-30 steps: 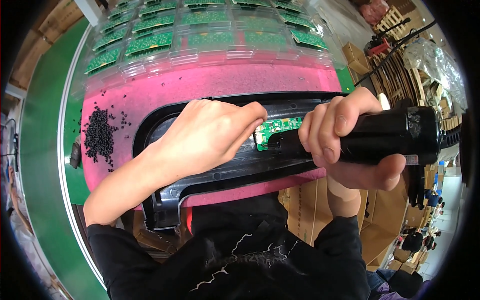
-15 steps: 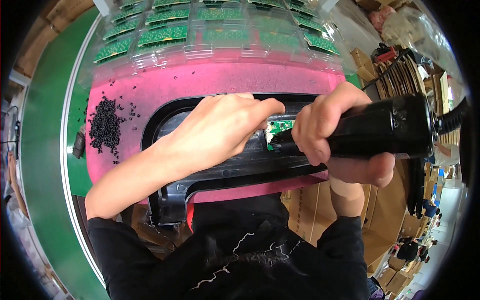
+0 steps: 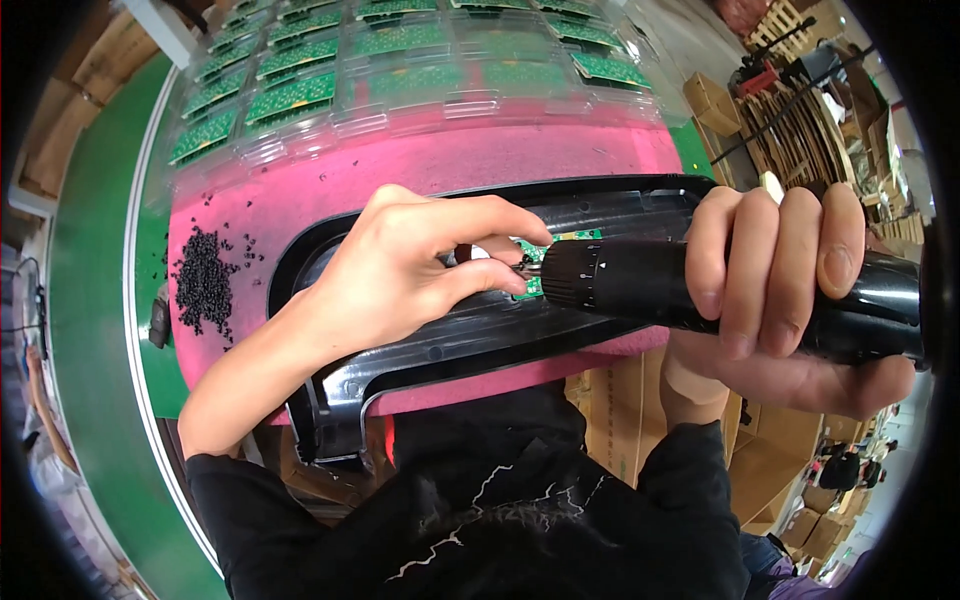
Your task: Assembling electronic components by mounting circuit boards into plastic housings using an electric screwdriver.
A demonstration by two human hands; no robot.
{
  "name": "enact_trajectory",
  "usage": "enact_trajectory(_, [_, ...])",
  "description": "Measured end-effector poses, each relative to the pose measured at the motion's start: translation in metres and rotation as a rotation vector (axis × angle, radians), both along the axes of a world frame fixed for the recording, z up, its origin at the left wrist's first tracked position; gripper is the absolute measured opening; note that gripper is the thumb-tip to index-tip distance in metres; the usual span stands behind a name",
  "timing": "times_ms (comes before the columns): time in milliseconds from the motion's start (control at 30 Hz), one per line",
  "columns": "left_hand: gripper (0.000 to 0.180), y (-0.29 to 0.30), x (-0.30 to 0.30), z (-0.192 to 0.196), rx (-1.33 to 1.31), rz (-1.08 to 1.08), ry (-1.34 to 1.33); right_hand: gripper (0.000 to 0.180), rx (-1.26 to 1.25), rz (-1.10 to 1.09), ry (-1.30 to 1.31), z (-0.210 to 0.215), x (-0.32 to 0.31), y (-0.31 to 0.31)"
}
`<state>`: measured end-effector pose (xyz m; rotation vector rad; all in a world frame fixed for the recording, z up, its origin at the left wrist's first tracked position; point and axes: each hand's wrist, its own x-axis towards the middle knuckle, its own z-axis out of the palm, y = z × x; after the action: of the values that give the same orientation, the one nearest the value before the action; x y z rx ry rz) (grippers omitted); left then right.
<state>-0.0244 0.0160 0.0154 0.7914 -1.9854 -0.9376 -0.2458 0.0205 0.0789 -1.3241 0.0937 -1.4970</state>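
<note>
My right hand (image 3: 775, 270) is wrapped round a black electric screwdriver (image 3: 640, 285), held raised with its tip pointing left. At that tip my left hand (image 3: 385, 265) brings thumb and index finger together on a small black screw (image 3: 522, 265) by the metal bit. Behind the fingers and the tool's collar, a small green circuit board (image 3: 578, 236) shows in part; it sits inside a long black plastic housing (image 3: 440, 350). The housing lies hollow side up, partly hidden under both hands.
A pile of small black screws (image 3: 203, 285) lies on the pink mat (image 3: 450, 155) at left, beside a dark lump (image 3: 160, 318). Clear plastic trays (image 3: 415, 105) with green boards stand at the back. A cardboard box (image 3: 615, 410) is below the mat's near edge.
The screwdriver has lifted off the board toward me and moved right. My left hand has turned, its thumb and index finger now at the bit's tip. The view has shifted slightly.
</note>
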Motion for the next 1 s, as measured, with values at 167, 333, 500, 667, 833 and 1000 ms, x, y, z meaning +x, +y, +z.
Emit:
enact_trajectory(167, [0.059,-0.001,-0.006,0.005,0.171,-0.081,-0.108,0.062,-0.109,0.060,0.364,0.007,-0.035,-0.010])
enact_trajectory(333, [0.051,0.002,0.002,-0.006,0.030,-0.096,-0.493,0.069,0.106,-0.077,0.326,-0.015,-0.045,-0.009])
enact_trajectory(500, [0.035,-0.005,0.000,-0.004,0.033,-0.161,-0.491,0.064,0.086,-0.203,0.387,-0.028,-0.050,-0.017])
enact_trajectory(667, [0.031,-0.006,-0.010,0.001,0.166,-0.154,-0.476,0.056,0.145,-0.231,0.341,-0.038,-0.053,-0.025])
enact_trajectory(833, [0.033,0.000,-0.009,0.012,0.179,-0.118,-0.532,0.026,0.331,-0.103,0.247,-0.026,-0.042,-0.025])
enact_trajectory(1000, [0.034,-0.003,-0.014,0.012,0.217,-0.115,-0.536,0.026,0.319,-0.163,0.276,-0.022,-0.048,-0.020])
